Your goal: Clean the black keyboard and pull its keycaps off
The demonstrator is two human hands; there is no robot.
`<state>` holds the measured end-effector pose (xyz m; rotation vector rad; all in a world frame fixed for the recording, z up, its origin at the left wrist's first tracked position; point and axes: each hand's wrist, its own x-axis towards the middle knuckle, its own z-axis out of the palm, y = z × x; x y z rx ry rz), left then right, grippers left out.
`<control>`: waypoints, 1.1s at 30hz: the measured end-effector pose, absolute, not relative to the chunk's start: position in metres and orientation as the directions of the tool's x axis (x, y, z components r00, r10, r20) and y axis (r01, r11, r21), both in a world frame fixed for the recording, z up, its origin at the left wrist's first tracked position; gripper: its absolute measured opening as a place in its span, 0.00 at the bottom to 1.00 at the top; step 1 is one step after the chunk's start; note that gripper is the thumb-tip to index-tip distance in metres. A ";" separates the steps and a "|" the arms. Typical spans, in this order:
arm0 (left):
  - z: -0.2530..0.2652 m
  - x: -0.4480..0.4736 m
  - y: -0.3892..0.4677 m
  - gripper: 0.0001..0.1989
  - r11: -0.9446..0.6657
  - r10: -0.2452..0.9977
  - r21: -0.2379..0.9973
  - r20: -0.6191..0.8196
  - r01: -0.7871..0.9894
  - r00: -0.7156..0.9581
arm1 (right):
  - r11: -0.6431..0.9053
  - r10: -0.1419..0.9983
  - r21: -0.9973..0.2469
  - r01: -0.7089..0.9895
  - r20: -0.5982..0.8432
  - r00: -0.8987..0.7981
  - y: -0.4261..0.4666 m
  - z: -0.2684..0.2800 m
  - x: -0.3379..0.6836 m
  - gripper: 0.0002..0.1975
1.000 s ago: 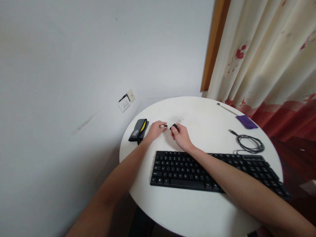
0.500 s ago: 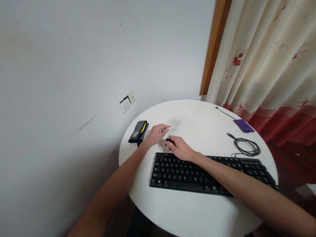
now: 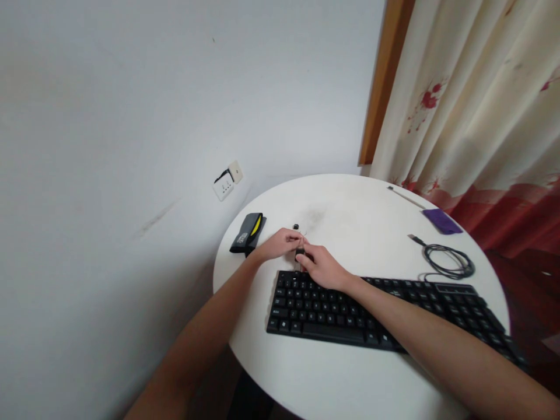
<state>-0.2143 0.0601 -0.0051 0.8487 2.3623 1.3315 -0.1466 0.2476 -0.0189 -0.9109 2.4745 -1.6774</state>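
Black wire keycap puller (image 3: 300, 252) in my right hand (image 3: 324, 266), by the keyboard (image 3: 324, 306); left hand (image 3: 279, 244) narrowed at its far end, can't tell if gripping. Grey pouch (image 3: 243, 231): white print, I can't read it.

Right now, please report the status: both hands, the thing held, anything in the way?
Right hand gripping small black-bodied tool. Left hand at its far end, grip unclear. Keyboard close by, right forearm crossing above.
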 end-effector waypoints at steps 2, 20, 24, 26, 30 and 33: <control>-0.001 -0.212 0.057 0.12 0.396 0.707 0.880 -0.109 0.263 -0.699 | 0.174 -0.417 -0.908 -0.381 0.283 -0.864 0.248 -0.021 -0.151 0.12; -0.017 -0.211 0.080 0.11 0.298 0.546 0.895 0.124 0.331 -0.829 | 0.285 -0.069 -0.882 -0.375 0.371 -0.926 0.262 -0.026 -0.177 0.11; -0.018 -0.208 0.087 0.09 0.357 0.539 0.818 0.213 0.450 -0.815 | 0.380 -0.087 -0.844 -0.378 0.375 -0.923 0.265 -0.025 -0.178 0.11; -0.017 -0.207 0.089 0.09 0.388 0.563 0.780 0.221 0.491 -0.797 | 0.415 -0.086 -0.828 -0.375 0.375 -0.923 0.266 -0.027 -0.180 0.11; -0.019 -0.208 0.090 0.12 0.416 0.614 0.718 0.231 0.558 -0.755 | 0.434 -0.061 -0.826 -0.360 0.372 -0.926 0.268 -0.032 -0.186 0.11; -0.026 -0.210 0.090 0.14 0.407 0.631 0.705 0.243 0.580 -0.737 | 0.407 -0.036 -0.870 -0.279 0.290 -0.956 0.269 -0.036 -0.190 0.12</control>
